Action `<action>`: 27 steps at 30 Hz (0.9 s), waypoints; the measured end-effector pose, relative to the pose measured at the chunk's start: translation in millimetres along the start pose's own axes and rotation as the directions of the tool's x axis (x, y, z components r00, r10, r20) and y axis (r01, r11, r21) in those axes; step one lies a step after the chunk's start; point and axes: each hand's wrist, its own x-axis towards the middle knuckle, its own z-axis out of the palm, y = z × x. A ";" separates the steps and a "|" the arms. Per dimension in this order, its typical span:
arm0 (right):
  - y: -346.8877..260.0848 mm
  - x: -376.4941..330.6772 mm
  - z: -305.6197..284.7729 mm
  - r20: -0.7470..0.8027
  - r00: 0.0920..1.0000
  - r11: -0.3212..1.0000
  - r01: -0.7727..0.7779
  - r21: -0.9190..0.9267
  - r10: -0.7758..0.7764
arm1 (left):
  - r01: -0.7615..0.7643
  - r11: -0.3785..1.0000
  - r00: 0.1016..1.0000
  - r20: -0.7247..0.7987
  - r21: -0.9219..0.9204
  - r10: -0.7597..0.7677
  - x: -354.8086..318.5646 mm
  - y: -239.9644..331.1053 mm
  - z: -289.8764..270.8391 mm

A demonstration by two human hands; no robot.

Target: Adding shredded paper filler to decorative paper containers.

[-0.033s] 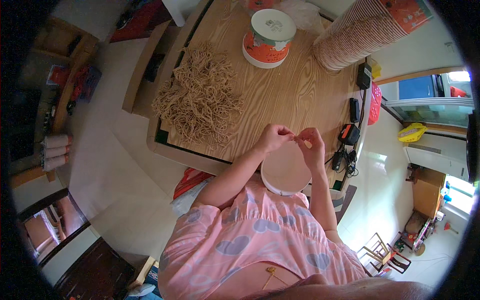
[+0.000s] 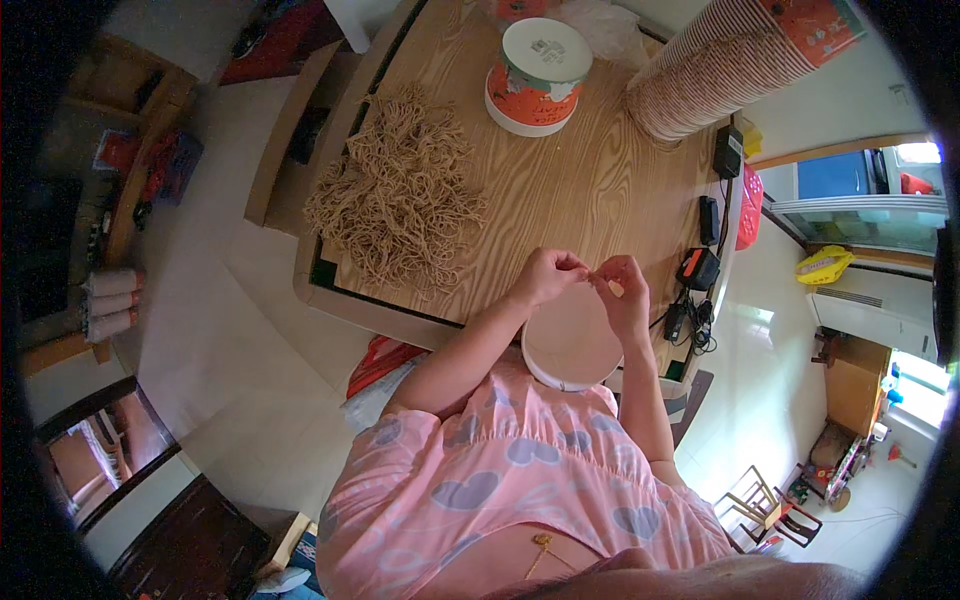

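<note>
At the near edge of the table, a round white-rimmed paper tub rests against my front, its pale round face turned up toward me. Over its far rim my left hand and my right hand meet, fingertips pinched together. Whatever lies between the fingers is too small to make out. To the left of my hands spreads a loose heap of tan twisted paper cords. Beyond them, an orange, green and white paper tub stands upside down on the wooden table.
A tall leaning stack of nested paper tubs fills the far right corner. Black adapters, cables and an orange-black battery pack line the right table edge. Clear plastic wrapping lies at the back, and an open cardboard box stands off the left side.
</note>
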 end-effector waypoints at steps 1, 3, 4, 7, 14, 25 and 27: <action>-0.5 -0.1 0.1 -0.001 1.000 1.000 -0.004 -0.008 0.004 | 0.000 1.000 1.000 0.000 0.000 0.000 0.3 -0.1 0.2; -1.6 -0.3 0.9 0.003 1.000 1.000 -0.007 -0.007 0.007 | 0.006 1.000 1.000 -0.006 0.002 -0.006 0.9 -0.9 0.3; -2.1 -0.4 1.6 0.007 1.000 1.000 -0.009 -0.006 0.009 | 0.006 1.000 1.000 -0.008 0.002 -0.006 2.4 -5.0 0.0; 1.4 0.9 4.6 -0.036 0.999 0.999 0.040 -0.003 -0.040 | -0.061 0.998 0.998 0.007 -0.015 0.062 6.1 -11.6 0.8; 0.8 1.3 4.2 -0.044 0.999 1.000 0.029 -0.002 -0.029 | -0.131 0.991 0.990 -0.043 0.023 0.132 3.2 -2.4 3.6; 8.2 5.0 -4.1 0.042 0.998 0.998 -0.049 0.031 0.048 | 0.024 0.957 0.982 0.189 -0.291 0.033 0.2 16.4 -9.2; 9.8 5.7 -5.4 0.061 0.997 0.999 -0.041 0.025 0.039 | 0.161 0.871 0.959 0.282 -0.464 -0.027 3.2 10.1 -11.9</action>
